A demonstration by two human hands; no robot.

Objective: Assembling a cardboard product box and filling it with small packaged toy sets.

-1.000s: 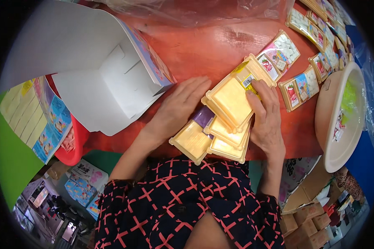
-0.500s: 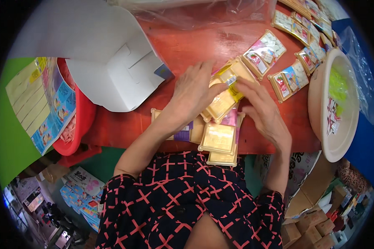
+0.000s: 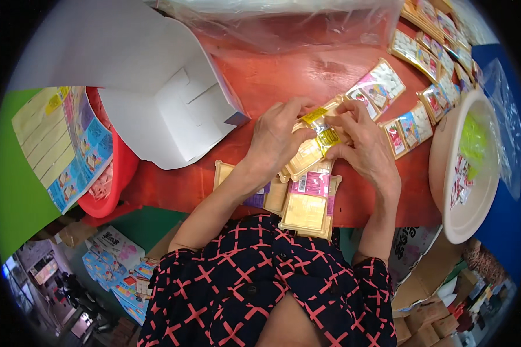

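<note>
A gold plastic tray pack (image 3: 303,159) with a yellow wrap lies tilted between my two hands, above the red table. My left hand (image 3: 276,141) grips its left side, thumb laid on the face near the yellow wrap. My right hand (image 3: 364,146) is curled at the right side, fingertips and thumb pinching the pack's edge by the wrap. Just below, a stack of similar gold packs with a pink label (image 3: 311,183) reaches over the table's near edge. More packs with a purple label (image 3: 256,198) lie partly hidden beneath my left forearm.
A white carton (image 3: 185,124) stands open at the left, beside a red basket (image 3: 118,179) of pink pieces and printed sheets (image 3: 69,144). Several filled packs (image 3: 410,128) spread over the upper right. A cream basin (image 3: 440,168) holding small packets is at the right edge. Clear plastic film (image 3: 283,29) lies at the back.
My right hand's fingers have drawn in from a spread pose and now pinch the pack by the yellow wrap. My left fingers have curled in too. The whole view has shifted slightly.
</note>
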